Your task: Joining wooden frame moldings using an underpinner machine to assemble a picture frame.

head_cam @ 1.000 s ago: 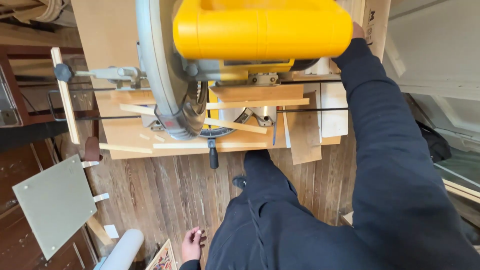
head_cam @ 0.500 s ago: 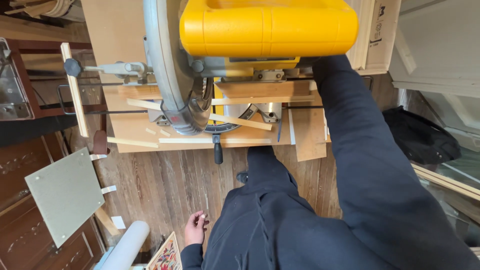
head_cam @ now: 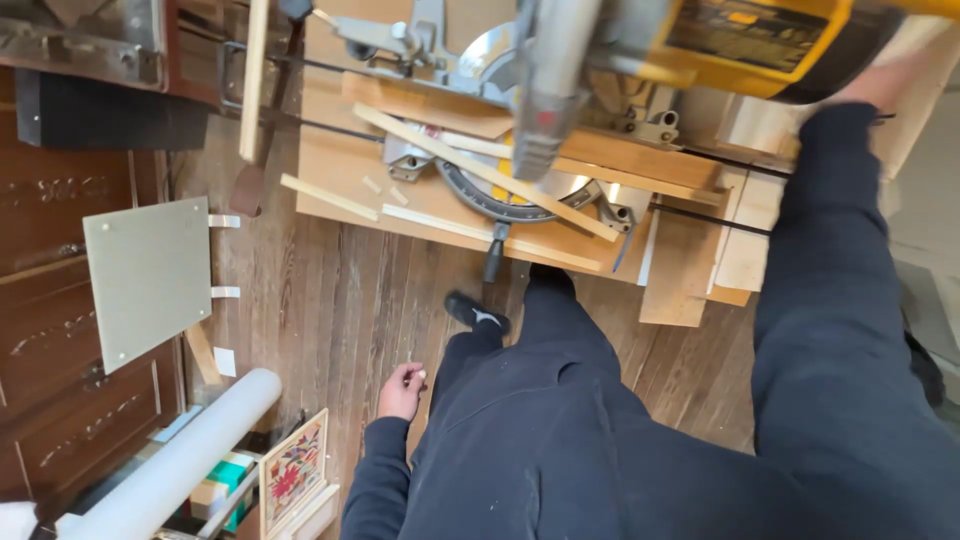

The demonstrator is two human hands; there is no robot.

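A mitre saw with a yellow housing (head_cam: 760, 40) and a grey blade guard (head_cam: 545, 90) stands over a plywood base (head_cam: 340, 170) on the floor. Thin wood strips (head_cam: 480, 170) lie crossed on the saw's table. My right hand (head_cam: 880, 85), blurred, reaches up under the yellow housing and grips the saw's handle, with its dark sleeve stretched out. My left hand (head_cam: 400, 390) hangs beside my thigh, fingers loosely curled, holding nothing. My black shoe (head_cam: 475, 312) is planted just in front of the base.
Short boards (head_cam: 690, 270) lie stacked at the base's right end. A grey square panel (head_cam: 150, 275) leans on a dark wooden cabinet (head_cam: 50, 330) at left. A white roll (head_cam: 190, 460) and a framed floral picture (head_cam: 295, 470) sit at lower left on the plank floor.
The view has swung left and down, so the saw now sits at upper right and looks closer. My right hand stays on the saw and my left hand stays by my thigh.
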